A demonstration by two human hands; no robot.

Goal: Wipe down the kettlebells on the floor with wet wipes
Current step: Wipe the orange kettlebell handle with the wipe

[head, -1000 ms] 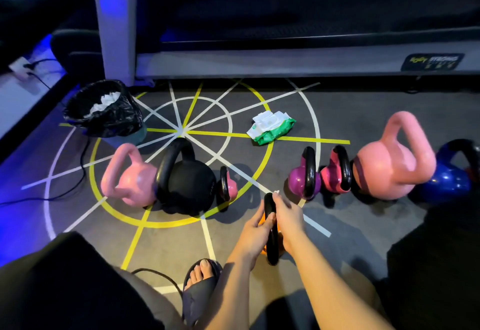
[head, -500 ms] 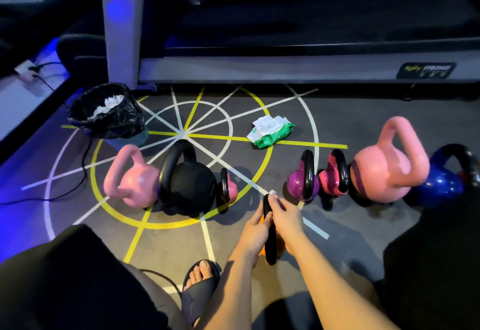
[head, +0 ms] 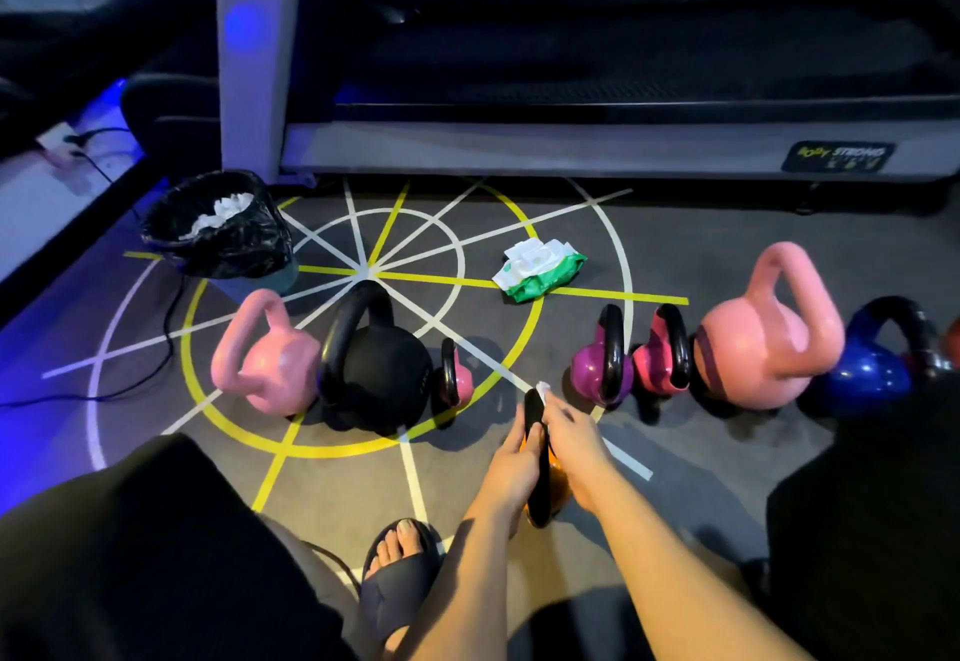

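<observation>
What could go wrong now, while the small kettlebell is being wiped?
The orange kettlebell, gripped by the left hand while the right hand holds a wipe on its handle, could slip toward the toes in the open sandal. The wipe pack lies open, so its wipes may dry out.

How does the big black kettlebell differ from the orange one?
The black kettlebell is larger and all black; the orange kettlebell is small, orange-bodied. The black one stands untouched; the orange one is held by the left hand, the right hand pressing a wipe on it. Both have black handles.
</observation>
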